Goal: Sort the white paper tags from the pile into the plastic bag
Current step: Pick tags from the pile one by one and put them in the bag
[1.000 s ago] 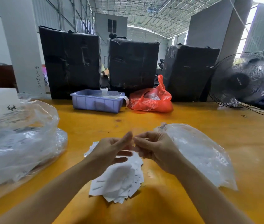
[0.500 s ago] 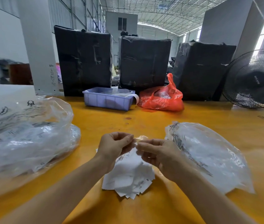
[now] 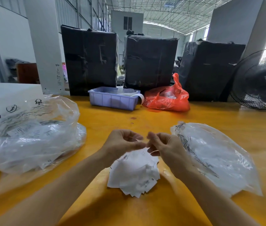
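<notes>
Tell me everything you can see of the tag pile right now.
The tag pile is a loose, fanned heap of small white paper slips, some with faint black print, one showing an "S". It lies flat on the yellow table, just below and between the left hand and right hand, partly hidden by them.

Yellow table [image 3: 210, 115]. Three black-wrapped boxes at far edge: left [image 3: 89, 59], middle [image 3: 150, 62], right [image 3: 210, 70]. Lilac tray [image 3: 112, 100] before left and middle boxes; red bag [image 3: 168, 98] just beside tray. Black fan [image 3: 259, 80] far right. White pillar [image 3: 46, 46] behind table, far left
</notes>
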Demonstrator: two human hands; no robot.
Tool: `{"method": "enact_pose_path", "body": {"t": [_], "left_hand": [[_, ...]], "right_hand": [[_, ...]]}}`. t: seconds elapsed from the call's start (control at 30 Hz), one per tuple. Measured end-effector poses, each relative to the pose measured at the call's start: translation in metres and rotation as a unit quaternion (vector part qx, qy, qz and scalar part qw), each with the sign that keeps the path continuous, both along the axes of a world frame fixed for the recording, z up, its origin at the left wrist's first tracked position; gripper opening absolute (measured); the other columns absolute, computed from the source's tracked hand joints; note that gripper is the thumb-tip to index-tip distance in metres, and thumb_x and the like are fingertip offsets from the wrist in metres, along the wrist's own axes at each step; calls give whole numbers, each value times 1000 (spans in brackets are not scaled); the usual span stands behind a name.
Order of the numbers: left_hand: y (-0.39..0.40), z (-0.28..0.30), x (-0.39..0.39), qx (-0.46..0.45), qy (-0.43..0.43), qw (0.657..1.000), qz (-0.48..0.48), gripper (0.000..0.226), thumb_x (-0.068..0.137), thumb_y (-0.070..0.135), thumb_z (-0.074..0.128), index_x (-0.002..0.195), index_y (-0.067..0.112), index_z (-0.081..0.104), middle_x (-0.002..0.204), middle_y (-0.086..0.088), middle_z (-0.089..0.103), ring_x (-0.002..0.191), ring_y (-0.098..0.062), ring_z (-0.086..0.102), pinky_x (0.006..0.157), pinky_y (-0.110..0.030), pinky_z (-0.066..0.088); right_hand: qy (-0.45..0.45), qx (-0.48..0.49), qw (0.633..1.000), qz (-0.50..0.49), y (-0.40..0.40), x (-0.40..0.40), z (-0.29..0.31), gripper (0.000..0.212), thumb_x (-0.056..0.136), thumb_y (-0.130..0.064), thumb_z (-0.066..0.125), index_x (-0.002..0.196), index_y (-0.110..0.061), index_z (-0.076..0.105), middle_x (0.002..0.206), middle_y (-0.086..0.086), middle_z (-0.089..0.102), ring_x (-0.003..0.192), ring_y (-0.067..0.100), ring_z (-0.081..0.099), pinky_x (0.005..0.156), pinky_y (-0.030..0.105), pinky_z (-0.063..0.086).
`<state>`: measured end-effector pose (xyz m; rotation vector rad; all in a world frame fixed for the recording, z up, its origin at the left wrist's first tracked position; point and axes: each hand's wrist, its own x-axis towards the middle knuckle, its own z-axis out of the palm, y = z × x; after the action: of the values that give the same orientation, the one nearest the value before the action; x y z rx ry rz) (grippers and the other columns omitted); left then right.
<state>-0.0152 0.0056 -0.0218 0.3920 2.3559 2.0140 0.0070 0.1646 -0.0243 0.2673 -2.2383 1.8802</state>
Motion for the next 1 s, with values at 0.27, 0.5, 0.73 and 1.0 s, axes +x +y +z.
{"method": "enact_pose_path", "body": {"t": [0.27,0.5,0.73,1.0], "left_hand": [[-23,0,-15,123,-57,981,139,19,67,-5,78,69,8,63,62,1,67,57,-9,60,54,-18,49],[-22,-6,-20,153,-80,977,123,15,70,1,77,78,5,65,57,2,67,47,-5,60,48,-14,49],[-17,-7,-19,154,-75,978,120,14,79,18,73,74,5,72,71,-5,74,57,-9,66,54,-16,54],[-18,-4,-14,104,-62,983,134,30,57,26,82,77,7,71,63,2,69,58,-7,61,58,-21,48]], "right_hand": [[93,338,931,101,-4,1,-13,34,71,-23,81,103,-17,72,103,-4,69,94,4,58,82,16,44],[126,374,912,111,-2,-1,-13,15,84,-11,69,98,-9,75,100,1,73,84,0,59,77,9,45],[5,213,975,61,2,-3,-13,4,75,-11,78,77,-8,77,74,6,73,66,11,63,66,33,54],[-60,61,996,37,8,-3,-6,11,84,-17,69,78,-10,75,69,5,71,64,11,62,60,20,51]]}}
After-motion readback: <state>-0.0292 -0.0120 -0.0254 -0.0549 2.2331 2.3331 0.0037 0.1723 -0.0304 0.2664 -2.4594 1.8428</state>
